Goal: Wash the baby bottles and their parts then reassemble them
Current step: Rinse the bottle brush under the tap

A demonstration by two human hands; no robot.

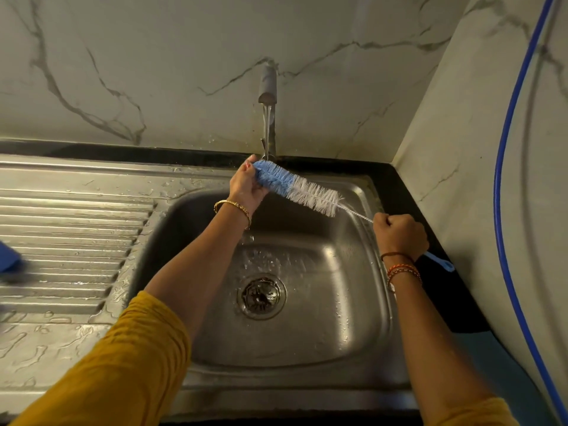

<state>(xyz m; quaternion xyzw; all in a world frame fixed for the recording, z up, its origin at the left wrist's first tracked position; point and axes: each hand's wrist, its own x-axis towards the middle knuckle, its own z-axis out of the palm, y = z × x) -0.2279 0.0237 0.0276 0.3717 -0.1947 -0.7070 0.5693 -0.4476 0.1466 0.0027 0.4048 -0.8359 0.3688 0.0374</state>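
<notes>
A long bottle brush (302,189) with blue and white bristles hangs over the steel sink (353,348), its blue tip under the running tap (268,90). My left hand (246,187) grips the blue bristle end. My right hand (399,235) is closed round the twisted wire handle, and the blue handle end (442,262) sticks out behind my wrist. Water falls past the brush into the basin near the drain (261,298). No bottle or bottle part is visible.
A wet ribbed draining board (70,235) lies left of the basin, with a blurred blue object (9,256) at its far left edge. A marble wall stands behind and to the right. A blue hose (504,210) runs down the right wall.
</notes>
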